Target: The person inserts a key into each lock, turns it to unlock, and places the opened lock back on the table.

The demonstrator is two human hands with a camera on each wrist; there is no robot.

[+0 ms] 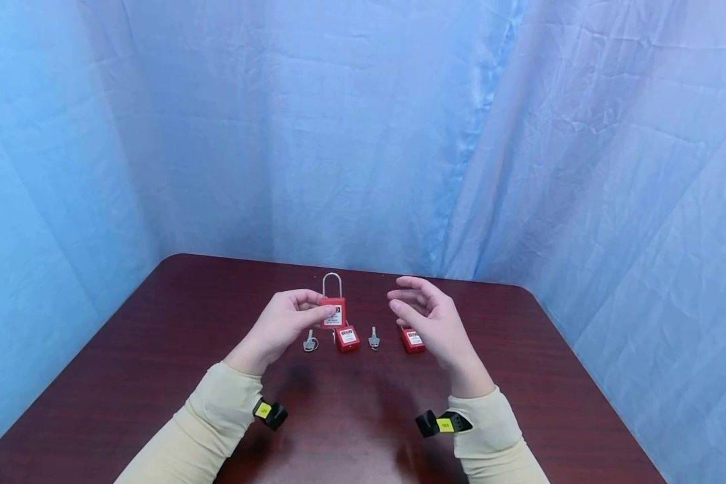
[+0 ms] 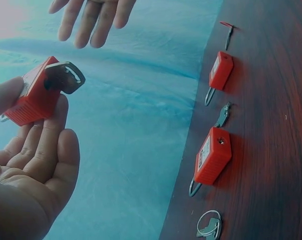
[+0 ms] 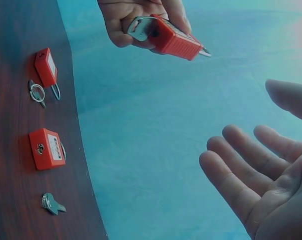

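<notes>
Blue drapes close off the brown table [image 1: 157,376] I am watching. My left hand [image 1: 278,326] pinches a red padlock [image 1: 333,312] above the table, thumb and fingers clamped on its body, shackle up and seemingly closed, a key [image 2: 64,77] seated in its base. I judge this lock unfinished. Two more padlocks [image 1: 347,338] [image 1: 413,339] lie below, with loose keys [image 1: 309,341] [image 1: 373,337] beside them, apparently untouched. My right hand [image 1: 429,319] hovers near, fingers relaxed, holding nothing.
</notes>
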